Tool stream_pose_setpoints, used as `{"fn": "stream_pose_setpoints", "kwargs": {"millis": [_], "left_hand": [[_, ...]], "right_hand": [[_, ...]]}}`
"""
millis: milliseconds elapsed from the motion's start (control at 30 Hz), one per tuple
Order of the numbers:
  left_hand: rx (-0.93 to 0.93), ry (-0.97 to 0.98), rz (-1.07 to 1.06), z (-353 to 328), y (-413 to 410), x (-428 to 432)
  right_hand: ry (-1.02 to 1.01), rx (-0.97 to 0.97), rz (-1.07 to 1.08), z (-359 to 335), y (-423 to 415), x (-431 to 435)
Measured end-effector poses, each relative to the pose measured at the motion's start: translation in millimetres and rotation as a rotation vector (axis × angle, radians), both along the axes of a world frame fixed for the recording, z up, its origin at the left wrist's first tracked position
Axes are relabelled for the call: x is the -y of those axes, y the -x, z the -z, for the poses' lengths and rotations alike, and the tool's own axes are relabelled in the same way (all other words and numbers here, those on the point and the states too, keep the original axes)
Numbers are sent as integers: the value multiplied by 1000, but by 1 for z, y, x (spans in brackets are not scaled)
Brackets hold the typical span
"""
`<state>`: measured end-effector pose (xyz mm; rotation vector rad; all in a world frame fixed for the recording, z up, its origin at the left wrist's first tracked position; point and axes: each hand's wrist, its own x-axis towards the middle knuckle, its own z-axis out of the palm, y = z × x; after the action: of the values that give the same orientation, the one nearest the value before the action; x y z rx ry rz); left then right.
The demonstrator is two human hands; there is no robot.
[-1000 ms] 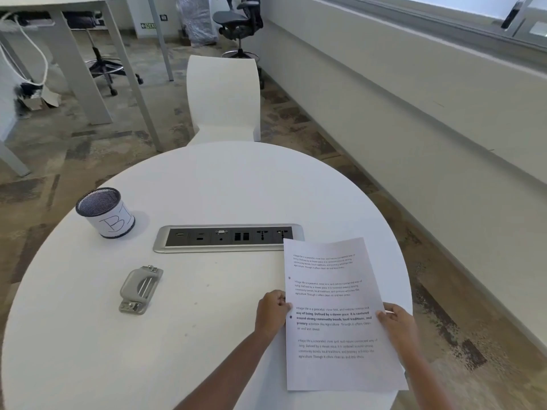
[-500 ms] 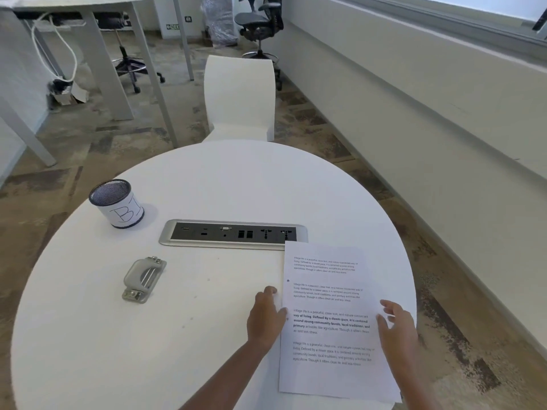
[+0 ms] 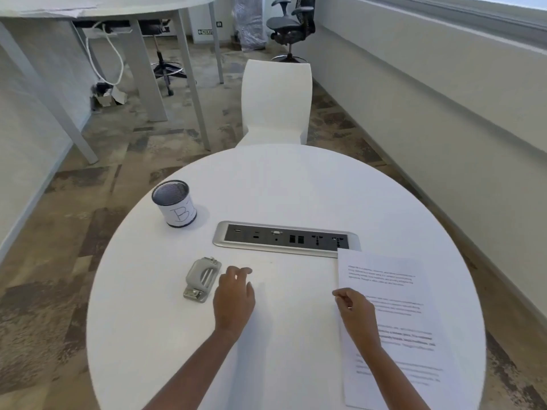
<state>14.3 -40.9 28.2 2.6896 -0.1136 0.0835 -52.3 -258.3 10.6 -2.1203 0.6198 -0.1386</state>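
A printed sheet of paper (image 3: 393, 279) lies flat on the right side of the round white table (image 3: 296, 179). My right hand (image 3: 353, 310) sits on the sheet's left edge, with its curled fingers and thumb pinching that edge. A grey metal hole punch (image 3: 202, 279) lies left of centre. My left hand (image 3: 235, 297) is just to the right of the punch, fingers loosely bent, holding nothing and a little apart from it.
A mesh pen cup (image 3: 175, 207) with a white label stands at the table's left rear. A socket panel (image 3: 285, 238) is set into the tabletop's middle. A white chair (image 3: 276, 99) stands behind the table, with desks and office chairs beyond.
My left hand left the paper and moved left to the hole punch. My right hand crossed from the sheet's right edge to its left edge. The camera view shifted.
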Motion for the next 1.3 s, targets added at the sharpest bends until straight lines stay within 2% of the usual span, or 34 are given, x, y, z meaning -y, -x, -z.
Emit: {"fn": "stream_pose_setpoints", "kwargs": {"millis": [67, 333, 600, 867, 1100, 1200, 1300], "left_hand": [[53, -38, 29, 0, -13, -28], [55, -182, 65, 10, -65, -126], [-41, -258, 145, 31, -95, -166], [-47, -147, 161, 45, -109, -167], [-18, -57, 134, 55, -111, -172], [-19, -65, 137, 54, -112, -172], [-36, -63, 139, 53, -111, -172]], "right_hand": [[2, -9, -23, 1, -16, -23], [57, -71, -51, 11, -74, -87], [271, -154, -71, 10, -111, -111], [426, -200, -91, 11, -122, -117], [648, -259, -149, 16, -127, -122], [611, -253, -145, 8, -135, -132], [480, -115, -173, -11, -151, -160]]}}
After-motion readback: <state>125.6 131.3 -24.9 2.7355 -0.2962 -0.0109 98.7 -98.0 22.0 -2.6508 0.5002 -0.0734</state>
